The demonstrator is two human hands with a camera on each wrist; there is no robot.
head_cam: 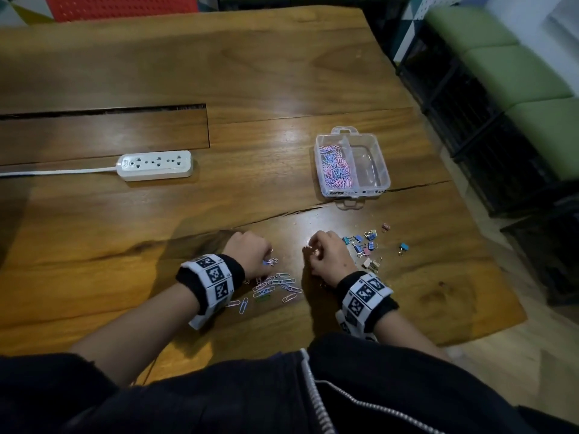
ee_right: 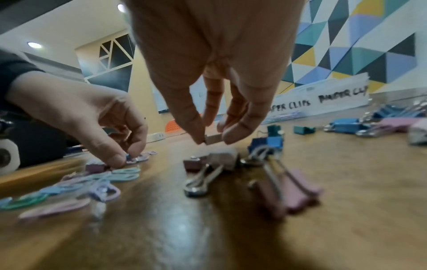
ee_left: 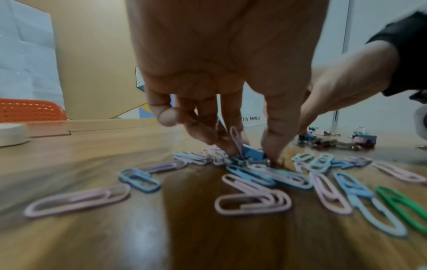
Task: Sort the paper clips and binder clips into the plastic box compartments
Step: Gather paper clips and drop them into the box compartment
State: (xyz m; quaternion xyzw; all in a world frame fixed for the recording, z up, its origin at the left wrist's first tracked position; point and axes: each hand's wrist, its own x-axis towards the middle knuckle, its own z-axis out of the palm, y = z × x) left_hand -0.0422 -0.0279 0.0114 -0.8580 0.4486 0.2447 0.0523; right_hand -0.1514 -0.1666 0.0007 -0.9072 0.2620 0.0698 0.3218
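Observation:
The clear plastic box (head_cam: 380, 151) stands at the table's right; its left compartment holds pastel paper clips (head_cam: 335, 166), its right one looks bare. Loose paper clips (head_cam: 275, 286) lie between my wrists. My left hand (ee_left: 251, 151) reaches down among them and pinches a pink paper clip (ee_left: 235, 140) beside a blue binder clip (ee_left: 254, 154). Several binder clips (head_cam: 365, 242) lie scattered to the right. My right hand (ee_right: 212, 139) pinches a small pale binder clip (ee_right: 213, 140) between thumb and fingers, just above other binder clips (ee_right: 272, 175).
A white power strip (head_cam: 155, 165) with its cord lies at the left. A long slot (head_cam: 103, 112) cuts the tabletop behind it. The table's right edge drops toward black crates and a green sofa (head_cam: 507, 67). An orange chair (head_cam: 125, 6) stands beyond the far edge.

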